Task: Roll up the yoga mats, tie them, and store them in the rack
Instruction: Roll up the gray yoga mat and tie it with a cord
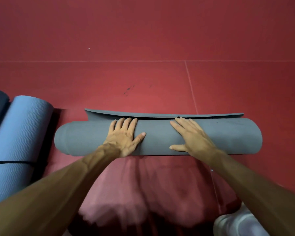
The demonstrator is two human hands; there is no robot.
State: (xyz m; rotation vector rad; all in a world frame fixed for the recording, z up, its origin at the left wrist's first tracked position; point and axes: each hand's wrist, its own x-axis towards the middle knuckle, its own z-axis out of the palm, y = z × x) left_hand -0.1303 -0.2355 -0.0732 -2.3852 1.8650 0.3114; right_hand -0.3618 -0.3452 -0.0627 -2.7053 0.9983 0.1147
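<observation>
Left hand [124, 135] and right hand [188, 136]: both flat, fingers straight and spread, palms pressing on top of grey yoga mat [228, 135]. Mat: rolled almost fully, lying crosswise on red floor [143, 40], loose end edge just beyond fingertips. Blue rolled mat [19, 133], strapped, near left

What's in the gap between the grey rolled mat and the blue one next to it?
Only red floor, partly in shadow. The head view shows nothing lying between the left end of the grey mat and the blue mat.
</observation>
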